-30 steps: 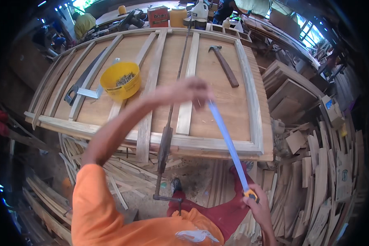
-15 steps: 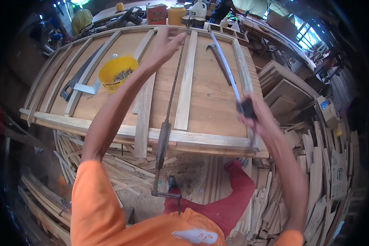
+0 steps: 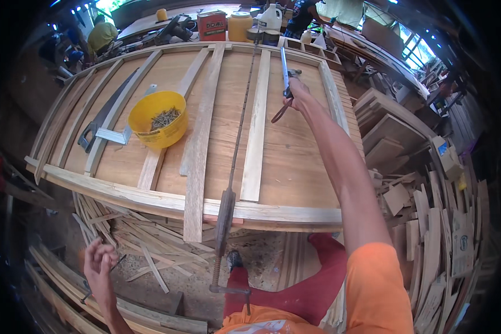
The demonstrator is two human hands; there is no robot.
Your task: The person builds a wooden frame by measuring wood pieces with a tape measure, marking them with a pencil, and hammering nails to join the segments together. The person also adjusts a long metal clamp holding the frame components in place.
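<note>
My right hand [image 3: 298,94] reaches over the wooden frame, its fingers closed round the handle of a hammer [image 3: 296,73]. Against those fingers lies a tape measure [image 3: 285,67] with its pale blade pulled out; whether they grip it too is unclear. My left hand [image 3: 100,266] hangs low at the left, off the frame, fingers loosely bent and apart; nothing clear shows in it. Between my arms, a long bar clamp [image 3: 226,214] spans the slatted wooden frame [image 3: 150,199]. One loose slat [image 3: 197,167] sticks out past the near edge.
A yellow tub of nails [image 3: 157,136], a handsaw [image 3: 103,114] and a metal square [image 3: 112,135] sit on the frame's left half. Jugs and cans [image 3: 240,26] line its far edge. Wood offcuts [image 3: 423,222] pile up at right. People [image 3: 303,15] are farther back.
My left hand has dropped from the clamp's far end to the lower left. My right hand has reached forward with the tape measure; the hammer has turned in its grasp.
</note>
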